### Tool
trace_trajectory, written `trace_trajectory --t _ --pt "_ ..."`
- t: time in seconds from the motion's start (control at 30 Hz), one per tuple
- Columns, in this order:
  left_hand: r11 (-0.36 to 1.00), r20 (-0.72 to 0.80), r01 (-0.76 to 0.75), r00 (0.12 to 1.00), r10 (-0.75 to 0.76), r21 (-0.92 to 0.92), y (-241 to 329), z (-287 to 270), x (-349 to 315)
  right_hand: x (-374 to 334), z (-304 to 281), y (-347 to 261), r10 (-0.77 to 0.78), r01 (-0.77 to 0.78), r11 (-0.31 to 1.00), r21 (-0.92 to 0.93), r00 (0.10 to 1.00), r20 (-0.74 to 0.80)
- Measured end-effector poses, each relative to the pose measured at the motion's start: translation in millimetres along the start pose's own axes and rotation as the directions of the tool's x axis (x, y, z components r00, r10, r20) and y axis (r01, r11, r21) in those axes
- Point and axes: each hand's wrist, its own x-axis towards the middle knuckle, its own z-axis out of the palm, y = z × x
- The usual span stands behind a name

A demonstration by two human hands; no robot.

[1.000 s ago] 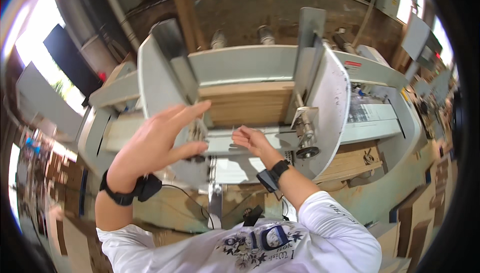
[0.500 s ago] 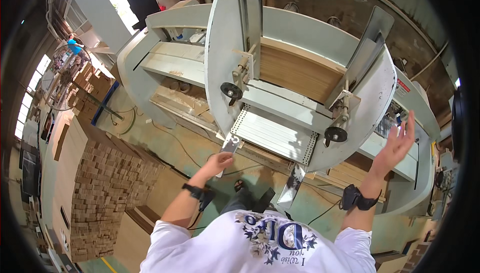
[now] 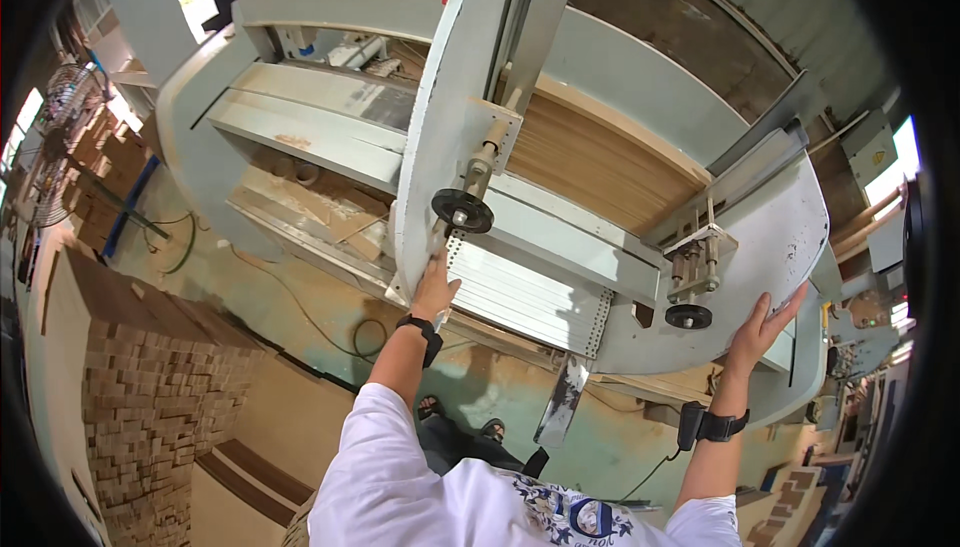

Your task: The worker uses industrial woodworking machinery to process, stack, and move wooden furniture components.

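A large grey-green machine has two upright rounded plates. My left hand reaches to the lower inner edge of the left plate, just below a black handwheel; its fingers are stretched out and the thumb stands apart. A metal strip shows partly behind this hand. My right hand rests with straight fingers on the outer edge of the right plate, thumb apart. A second black handwheel sits on that plate. Between the plates lies a white slatted bed with dotted side strips.
A tall stack of wood blocks stands at the left, near a standing fan. A metal strip juts from the machine toward me. Cables lie on the green floor. Wood pieces lie at the lower right.
My left hand has gone from the left metal strip up to the left plate. My right hand has come down from the air onto the right plate's edge. The view has moved closer to the machine.
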Motion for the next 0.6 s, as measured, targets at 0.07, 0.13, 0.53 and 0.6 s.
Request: trace_trajectory --t 0.07,0.13,0.53,0.6 --pt "0.994 0.021 0.107 0.994 -0.106 -0.020 -5.8 1.8 6.0 -1.3 4.8 -4.7 0.045 -0.043 0.998 0.056 0.999 -0.027" --pt "0.994 -0.029 0.094 0.995 -0.096 -0.047 -7.6 4.2 4.2 -1.5 6.2 -5.9 0.048 -0.046 0.998 0.048 0.998 -0.034" --pt "0.877 0.122 0.227 0.974 -0.193 -0.424 -14.0 7.9 -29.0 1.9 7.9 6.9 0.035 -0.042 0.994 -0.097 0.997 -0.071" --pt "0.985 0.058 -0.155 0.987 0.151 0.076 7.2 7.4 -28.0 -0.6 7.5 12.8 0.068 -0.067 0.997 0.030 0.996 -0.060"
